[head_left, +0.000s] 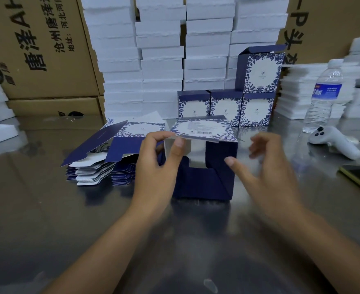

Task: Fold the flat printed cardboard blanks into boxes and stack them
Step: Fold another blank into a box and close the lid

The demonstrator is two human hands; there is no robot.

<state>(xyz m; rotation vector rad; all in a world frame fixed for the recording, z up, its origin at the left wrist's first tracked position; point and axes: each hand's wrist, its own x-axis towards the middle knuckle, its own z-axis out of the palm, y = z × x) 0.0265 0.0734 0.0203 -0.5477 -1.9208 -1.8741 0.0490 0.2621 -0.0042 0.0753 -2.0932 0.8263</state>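
Box point(206, 183) — L hand point(153, 166) pinches flap edge, R hand point(266, 170) spread beside.

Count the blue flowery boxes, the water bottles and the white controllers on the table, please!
folded boxes at the back: 4
half-folded box in front: 1
water bottle: 1
white controller: 1
Total: 7
The flat blanks lie in a pile too thick to count.

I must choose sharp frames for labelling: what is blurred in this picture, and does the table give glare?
Head view: the right hand is smeared by motion; the left hand and the half-folded box are sharper; the metal table mirrors the cartons with a soft sheen.
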